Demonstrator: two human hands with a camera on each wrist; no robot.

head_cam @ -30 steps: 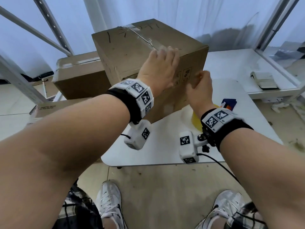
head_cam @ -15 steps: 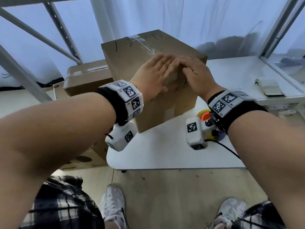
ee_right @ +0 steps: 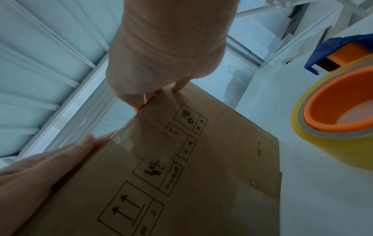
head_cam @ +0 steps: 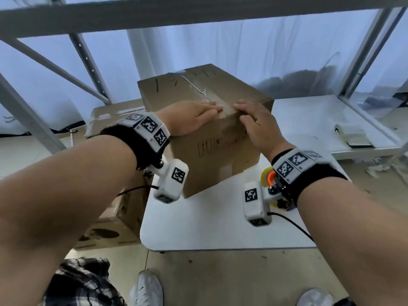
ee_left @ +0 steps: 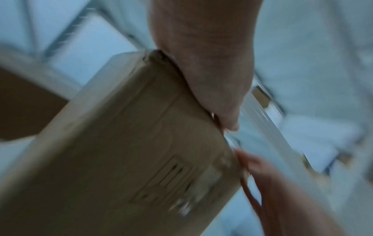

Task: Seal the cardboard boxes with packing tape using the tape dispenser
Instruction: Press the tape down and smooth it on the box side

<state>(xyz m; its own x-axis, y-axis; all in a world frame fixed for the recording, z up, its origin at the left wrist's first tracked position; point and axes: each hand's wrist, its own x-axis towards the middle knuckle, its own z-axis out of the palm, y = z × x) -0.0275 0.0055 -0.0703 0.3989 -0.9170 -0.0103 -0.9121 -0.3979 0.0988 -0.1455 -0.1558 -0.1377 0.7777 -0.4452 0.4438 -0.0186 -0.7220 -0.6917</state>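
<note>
A brown cardboard box [head_cam: 212, 155] with printed handling symbols [ee_right: 153, 172] stands on the white table [head_cam: 198, 226]. Clear packing tape [head_cam: 225, 108] runs along its top seam and down the near face. My left hand [head_cam: 192, 118] lies flat on the top near edge, fingers straight, left of the seam. My right hand [head_cam: 256, 122] lies flat on the same edge just right of the seam, fingers spread over the corner. The tape dispenser [ee_right: 335, 111], with an orange hub and a yellowish roll, lies on the table right of the box, behind my right wrist in the head view.
A second cardboard box [head_cam: 110, 120] sits behind and left of the table, and a printed carton [head_cam: 114, 219] stands on the floor at the left. Grey metal frame bars [head_cam: 92, 56] cross overhead. A side table [head_cam: 309, 120] with a small booklet [head_cam: 353, 135] is at the right.
Both hands have moved from the box's near face up onto its top edge and now lie flat beside the taped seam. The head camera has tilted upward.
</note>
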